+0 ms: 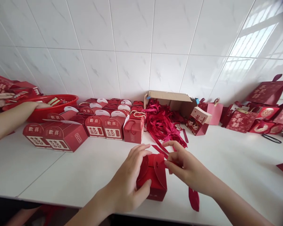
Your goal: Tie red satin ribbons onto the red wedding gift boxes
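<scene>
A small red gift box (155, 188) stands near the front edge of the white table, its rounded flaps folded up and a hole showing in the right one. My left hand (133, 175) wraps around the box from the left, thumb on the front and fingers behind. At the right flap, my right hand (181, 166) is closed in a pinch on a red ribbon (193, 199), whose tail hangs out below the palm. What lies exactly between the fingertips is partly hidden. Behind the box, a heap of red ribbons (163, 124) spills from a cardboard box (169, 95).
Rows of red candy boxes (96, 127) stand at centre left. Another person's hand (39, 106) reaches into a red basin (73, 101) of packets. Decorated red bags (241, 121) stand at right, with a black loop (271, 139). A tiled wall closes off the back.
</scene>
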The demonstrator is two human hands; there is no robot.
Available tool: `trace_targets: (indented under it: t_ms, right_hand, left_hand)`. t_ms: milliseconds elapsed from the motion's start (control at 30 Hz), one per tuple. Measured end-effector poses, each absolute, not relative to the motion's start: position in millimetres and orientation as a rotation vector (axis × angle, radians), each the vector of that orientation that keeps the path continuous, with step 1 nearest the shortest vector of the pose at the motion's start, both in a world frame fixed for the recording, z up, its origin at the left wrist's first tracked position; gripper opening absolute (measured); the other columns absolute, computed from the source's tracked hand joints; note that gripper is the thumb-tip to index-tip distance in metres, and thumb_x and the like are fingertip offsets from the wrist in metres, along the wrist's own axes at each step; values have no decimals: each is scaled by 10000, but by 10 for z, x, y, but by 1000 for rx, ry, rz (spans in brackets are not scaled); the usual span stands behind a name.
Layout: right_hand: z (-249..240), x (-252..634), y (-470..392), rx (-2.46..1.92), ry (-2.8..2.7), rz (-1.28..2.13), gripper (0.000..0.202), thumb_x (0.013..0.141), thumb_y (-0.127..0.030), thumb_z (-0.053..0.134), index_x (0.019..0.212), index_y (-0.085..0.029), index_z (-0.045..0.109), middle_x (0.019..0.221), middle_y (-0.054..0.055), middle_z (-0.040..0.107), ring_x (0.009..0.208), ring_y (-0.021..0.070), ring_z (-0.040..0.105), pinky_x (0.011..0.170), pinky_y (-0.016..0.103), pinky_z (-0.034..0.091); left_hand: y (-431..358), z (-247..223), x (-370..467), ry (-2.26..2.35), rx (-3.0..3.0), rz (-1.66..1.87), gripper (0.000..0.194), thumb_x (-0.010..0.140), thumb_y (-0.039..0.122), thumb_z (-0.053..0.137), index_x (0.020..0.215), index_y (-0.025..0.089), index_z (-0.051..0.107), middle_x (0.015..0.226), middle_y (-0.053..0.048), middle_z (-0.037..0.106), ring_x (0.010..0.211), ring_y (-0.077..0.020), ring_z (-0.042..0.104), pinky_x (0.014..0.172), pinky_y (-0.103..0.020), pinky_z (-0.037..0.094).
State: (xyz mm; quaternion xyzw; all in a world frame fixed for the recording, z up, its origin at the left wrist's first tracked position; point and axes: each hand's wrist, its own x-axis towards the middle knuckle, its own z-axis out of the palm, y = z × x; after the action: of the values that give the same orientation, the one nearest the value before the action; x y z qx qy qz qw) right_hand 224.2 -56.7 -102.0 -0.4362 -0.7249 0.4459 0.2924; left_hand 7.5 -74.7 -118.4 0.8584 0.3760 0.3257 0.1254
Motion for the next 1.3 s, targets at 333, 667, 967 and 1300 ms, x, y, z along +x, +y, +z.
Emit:
trace_targets:
  t_ms: [333, 667, 967, 1300]
  right_hand:
    - [-948, 2147, -584, -1211, -2040, 1092, 363, 893, -193, 459, 1236, -248, 351, 676, -61, 519, 612, 130, 414, 584, 251, 354]
    - [-1021, 2093, -567, -1295, -2060, 1044, 350, 900, -230, 458, 1239, -262, 377, 645, -61, 508, 660, 162, 468, 616, 286, 375]
    - [-947, 2197, -472, -1218, -2163, 895, 270, 908, -361, 523, 1160, -292, 592, 1113, 39, 546, 962, 191, 564, 856, 358, 455]
    - [-875, 2109, -373, -914, -2052, 1132, 120, 914, -316, 553, 876, -223, 618, 905, -10, 610, 873, 148, 550, 829, 288, 430]
  left_hand:
    - [-679, -1173, 151, 1316, 2484, 856, 137, 867, 165, 453, 951, 213, 551, 1349, -115, 435, 1304, -276, 373, 1018, -458, 419]
    - [-651, -1181, 220, 1254, 2310, 1014, 142, 898, 164, 443, 789, 200, 527, 1162, -96, 555, 1183, -214, 505, 972, -361, 452]
    - [-590, -1112, 162, 1111, 2700, 1214, 145, 904, 70, 451, 898, 186, 538, 1206, -94, 539, 1269, -215, 419, 1050, -372, 392]
    - [-512, -918, 173, 1091, 2904, 1414, 128, 861, 45, 540, 900, 165, 563, 1152, -93, 551, 1217, -230, 458, 1031, -370, 411]
